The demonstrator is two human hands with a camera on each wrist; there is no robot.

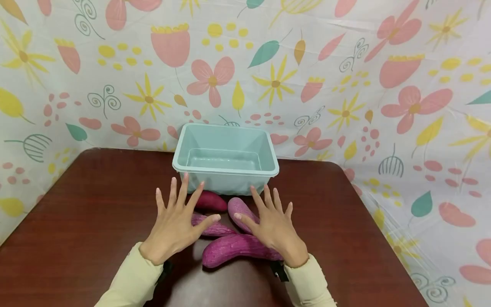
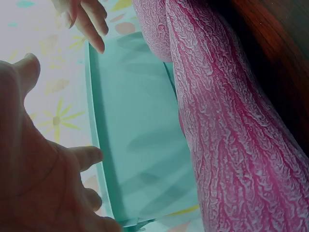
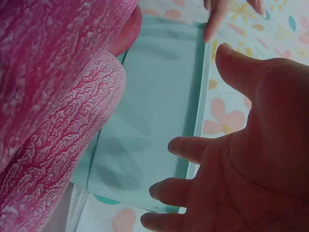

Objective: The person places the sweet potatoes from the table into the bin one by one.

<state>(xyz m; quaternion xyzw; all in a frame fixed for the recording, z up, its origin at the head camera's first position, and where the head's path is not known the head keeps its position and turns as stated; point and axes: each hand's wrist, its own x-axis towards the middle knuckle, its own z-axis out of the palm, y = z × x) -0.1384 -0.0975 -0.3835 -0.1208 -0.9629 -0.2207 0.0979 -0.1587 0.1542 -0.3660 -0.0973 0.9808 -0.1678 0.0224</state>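
My left hand (image 1: 174, 228) hovers with its fingers spread, holding nothing, at the left of a group of long purple vegetables. Opposite it my right hand (image 1: 278, 228), likewise spread and holding nothing, overlaps the right side of the group. A thick, curved, magenta one (image 1: 230, 248) lies nearest me, its right end behind my right wrist. Behind it are a thinner ridged one (image 1: 215, 229) and a paler, blunt-ended one (image 1: 239, 208). Farthest back lies a smooth dark-red one (image 1: 212, 201), partly covered by my left fingers. The left wrist view shows a wrinkled pink-purple vegetable (image 2: 222, 111) close up.
A light blue-green plastic bin (image 1: 226, 181) stands upright at the back of the brown table (image 1: 96, 221), just beyond the vegetables. No contents show inside it. Behind the table hangs a flower-printed cloth (image 1: 326, 38), which continues along the right side.
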